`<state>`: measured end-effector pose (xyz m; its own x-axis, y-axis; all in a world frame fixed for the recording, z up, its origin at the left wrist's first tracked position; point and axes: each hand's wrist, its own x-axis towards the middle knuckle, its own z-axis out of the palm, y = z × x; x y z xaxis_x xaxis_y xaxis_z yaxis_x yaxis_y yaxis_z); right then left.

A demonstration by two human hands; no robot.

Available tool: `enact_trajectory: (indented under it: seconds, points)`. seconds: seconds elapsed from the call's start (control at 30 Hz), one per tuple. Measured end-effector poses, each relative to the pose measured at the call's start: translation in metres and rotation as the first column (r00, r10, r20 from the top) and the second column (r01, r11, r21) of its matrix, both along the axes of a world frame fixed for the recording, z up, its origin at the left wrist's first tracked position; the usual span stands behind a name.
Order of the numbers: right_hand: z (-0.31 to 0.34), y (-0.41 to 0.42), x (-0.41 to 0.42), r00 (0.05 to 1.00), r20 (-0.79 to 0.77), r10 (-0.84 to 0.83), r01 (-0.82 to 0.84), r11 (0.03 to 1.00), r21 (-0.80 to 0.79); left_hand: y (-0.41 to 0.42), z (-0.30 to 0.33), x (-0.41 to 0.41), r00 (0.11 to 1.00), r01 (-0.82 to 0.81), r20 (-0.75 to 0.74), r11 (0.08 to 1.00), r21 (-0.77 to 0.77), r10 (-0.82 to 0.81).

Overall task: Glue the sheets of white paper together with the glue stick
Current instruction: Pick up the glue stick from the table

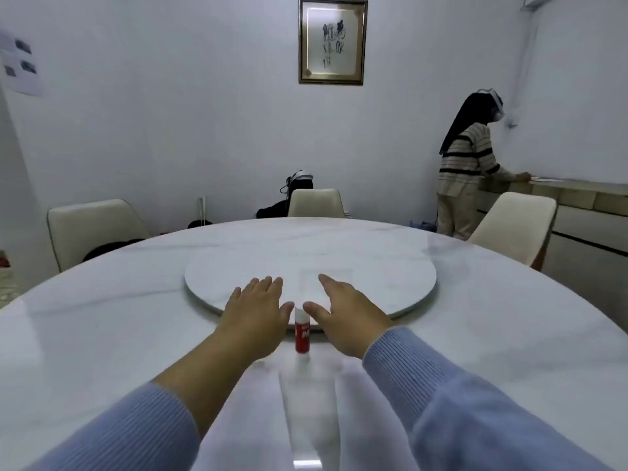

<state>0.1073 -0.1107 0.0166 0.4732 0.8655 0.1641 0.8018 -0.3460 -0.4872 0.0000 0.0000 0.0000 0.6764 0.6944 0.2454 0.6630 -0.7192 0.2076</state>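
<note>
A red and white glue stick (302,334) stands upright on the white marble table (102,328), just in front of the round turntable (373,266). My left hand (255,317) hovers flat to its left, fingers spread, holding nothing. To the right of the stick my right hand (343,314) is held out palm down, also with nothing in it. Both thumbs point toward the stick's white cap without gripping it. A faint white sheet of paper (326,280) seems to lie on the turntable beyond my right fingers; its edges are hard to make out.
Cream chairs stand around the table: one at far left (91,229), one at the far side (316,202), one at right (513,226). A person in a striped sweater (465,168) stands at a counter (577,195) at the back right.
</note>
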Motion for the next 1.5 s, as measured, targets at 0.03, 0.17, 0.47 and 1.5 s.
enact_trajectory:
  seconds: [0.03,0.17,0.47,1.5]
  points:
    - [-0.004,0.000,-0.004,1.000,-0.014,0.014,-0.014,1.000,0.021,-0.003,-0.005,-0.004,1.000,0.000,-0.003,1.000,-0.009,0.000]
    - [-0.019,0.003,-0.014,0.999,-0.012,0.039,-0.038,0.997,0.063,-0.018,-0.021,-0.018,0.999,0.029,0.026,0.999,-0.044,-0.028]
    - [-0.045,0.007,-0.027,0.981,-0.191,-0.037,0.107,0.921,0.374,-0.033,-0.050,-0.025,0.937,0.151,0.345,0.951,-0.268,-0.052]
    - [-0.011,-0.022,-0.038,0.561,-0.604,0.565,0.092,0.683,0.724,-0.063,-0.020,-0.042,0.472,0.838,0.788,0.076,-0.540,0.394]
